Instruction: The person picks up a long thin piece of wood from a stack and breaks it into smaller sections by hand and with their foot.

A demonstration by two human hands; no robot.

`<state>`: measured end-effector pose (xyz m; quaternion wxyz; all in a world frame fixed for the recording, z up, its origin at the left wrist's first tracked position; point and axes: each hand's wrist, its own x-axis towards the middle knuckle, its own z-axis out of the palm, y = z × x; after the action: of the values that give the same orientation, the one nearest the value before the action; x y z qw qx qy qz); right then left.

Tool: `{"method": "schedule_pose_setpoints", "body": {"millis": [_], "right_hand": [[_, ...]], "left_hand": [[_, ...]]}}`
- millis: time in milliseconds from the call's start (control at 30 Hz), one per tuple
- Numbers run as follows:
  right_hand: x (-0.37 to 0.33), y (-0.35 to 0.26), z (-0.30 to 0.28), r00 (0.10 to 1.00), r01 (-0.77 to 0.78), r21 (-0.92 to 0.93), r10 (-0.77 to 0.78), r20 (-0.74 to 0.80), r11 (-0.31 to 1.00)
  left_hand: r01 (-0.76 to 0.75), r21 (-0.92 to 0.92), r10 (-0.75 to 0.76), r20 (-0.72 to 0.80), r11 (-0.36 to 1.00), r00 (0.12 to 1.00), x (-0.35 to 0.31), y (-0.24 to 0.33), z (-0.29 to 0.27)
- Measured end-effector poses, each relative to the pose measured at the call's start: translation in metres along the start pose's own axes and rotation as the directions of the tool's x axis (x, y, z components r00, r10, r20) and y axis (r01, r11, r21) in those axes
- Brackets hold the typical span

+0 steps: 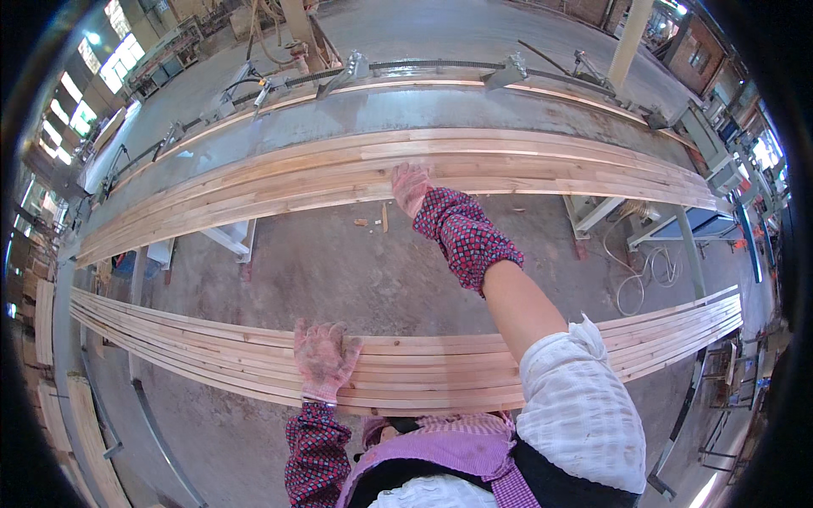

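Both my hands wear pinkish, soiled work gloves. My left hand point(326, 360) lies on the near bundle of long, narrow wooden strips point(449, 371), its fingers spread and reaching to the far edge. Stretched out ahead, my right hand point(411, 186) rests on the far row of long wooden strips point(525, 167), near their middle. Its fingers lie over the strips, and their undersides are hidden. The far strips lie side by side along a long grey machine bed point(364, 108). Between the two bundles is a gap through which the floor shows.
Metal clamp brackets point(506, 72) stand along the bed's far side. Grey legs point(590, 213) support the bed. A coiled pale hose point(652, 269) and wood scraps point(384, 218) lie on the floor. More boards point(95, 436) are at the lower left. A pale post point(631, 42) stands far right.
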<state>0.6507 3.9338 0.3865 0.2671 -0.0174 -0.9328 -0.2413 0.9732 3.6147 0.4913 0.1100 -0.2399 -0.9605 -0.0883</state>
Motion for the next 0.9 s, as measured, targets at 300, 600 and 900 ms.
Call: {"method": "schedule_pose_setpoints", "body": {"millis": [300, 600, 900], "right_hand": [[-0.120, -0.009, -0.091, 0.488, 0.075, 0.988, -0.869, 0.079, 0.132], [-0.190, 0.020, -0.206, 0.336, -0.210, 0.978, -0.939, 0.076, 0.004], [-0.004, 0.004, -0.125, 0.948, 0.238, 0.595, -0.317, 0.030, 0.768]], "left_hand": [[0.122, 0.135, -0.121, -0.016, 0.983, 0.993, -0.019, -0.010, 0.002], [0.165, 0.096, -0.186, 0.288, 0.982, 0.940, -0.007, 0.002, -0.027], [0.164, 0.076, -0.175, 0.188, 0.984, 0.966, -0.017, -0.016, -0.016]]}}
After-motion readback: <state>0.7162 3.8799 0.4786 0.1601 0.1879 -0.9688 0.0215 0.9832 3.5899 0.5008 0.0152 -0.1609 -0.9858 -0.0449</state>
